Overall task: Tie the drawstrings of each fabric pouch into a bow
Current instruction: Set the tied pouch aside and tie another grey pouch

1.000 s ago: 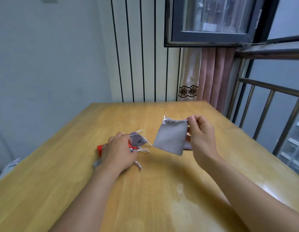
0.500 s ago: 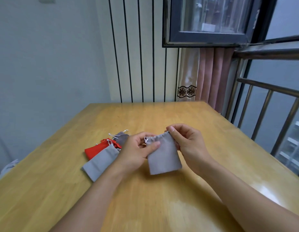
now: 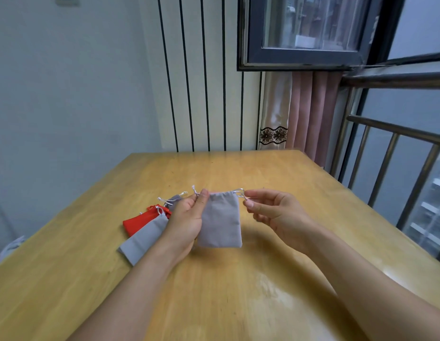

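A grey pouch (image 3: 220, 220) is held upright over the middle of the wooden table (image 3: 251, 291), mouth at 12 o'clock, bottom edge hanging just above or on the tabletop; which one cannot be told. Its mouth is drawn partly closed, with pale drawstrings coming out at both top corners. The left hand (image 3: 187, 222) sits at 9 o'clock of the pouch, thumb and fingers pinched on the left drawstring (image 3: 195, 190) at the pouch's top left corner, a short end sticking up past the thumb. The right hand (image 3: 275, 212) sits at 3 o'clock, thumb and forefinger pinched together on the right drawstring (image 3: 240, 193), which loops out from the top right corner; the other fingers curl loosely below. At 9 o'clock of the held pouch, partly behind the left hand, three more pouches lie flat on the table: a second grey pouch (image 3: 145, 238) nearest the person, a red pouch (image 3: 140, 221) touching it and partly under it, and a darker grey pouch (image 3: 174, 200) at 11 o'clock with loose white strings. Beyond the table, at 12 o'clock, stands a striped wall (image 3: 201, 94); at 1 o'clock a pink curtain (image 3: 307, 114) hangs below a dark window frame (image 3: 300, 62); at 3 o'clock runs a metal railing (image 3: 386, 153).
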{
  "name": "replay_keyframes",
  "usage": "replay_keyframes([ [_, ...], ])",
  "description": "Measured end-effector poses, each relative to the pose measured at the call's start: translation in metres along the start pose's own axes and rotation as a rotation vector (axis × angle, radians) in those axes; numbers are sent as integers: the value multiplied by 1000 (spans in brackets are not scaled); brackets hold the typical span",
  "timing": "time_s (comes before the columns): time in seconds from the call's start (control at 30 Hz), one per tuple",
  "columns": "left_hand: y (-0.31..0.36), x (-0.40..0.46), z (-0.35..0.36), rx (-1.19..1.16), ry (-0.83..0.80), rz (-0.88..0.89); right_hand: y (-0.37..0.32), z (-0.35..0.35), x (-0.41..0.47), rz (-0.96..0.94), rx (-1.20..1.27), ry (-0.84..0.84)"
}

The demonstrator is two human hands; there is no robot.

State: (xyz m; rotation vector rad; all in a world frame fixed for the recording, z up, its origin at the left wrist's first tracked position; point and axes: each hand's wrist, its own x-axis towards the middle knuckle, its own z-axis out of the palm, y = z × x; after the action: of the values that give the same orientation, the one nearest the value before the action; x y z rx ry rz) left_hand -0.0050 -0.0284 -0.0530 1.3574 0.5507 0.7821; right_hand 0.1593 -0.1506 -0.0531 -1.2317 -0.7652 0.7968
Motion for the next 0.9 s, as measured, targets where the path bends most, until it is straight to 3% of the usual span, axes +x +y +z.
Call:
replay_keyframes([
  [0.2,-2,0,1,4,-21,-24,1,-2,-2,29,-96,-52],
  [0.33,1,4,-2,-59,76,-43,-7,-7,-1,35,-41,-43],
  [0.63,7,6,-6,-584,16,-184,-13,7,-4,158,716,-93],
  [0.8,14,11,-6,-626,180,-58,-20,4,3,64,606,100],
  [0.9,14,7,4,-544,129,-22,-23,4,0,-3,454,129],
])
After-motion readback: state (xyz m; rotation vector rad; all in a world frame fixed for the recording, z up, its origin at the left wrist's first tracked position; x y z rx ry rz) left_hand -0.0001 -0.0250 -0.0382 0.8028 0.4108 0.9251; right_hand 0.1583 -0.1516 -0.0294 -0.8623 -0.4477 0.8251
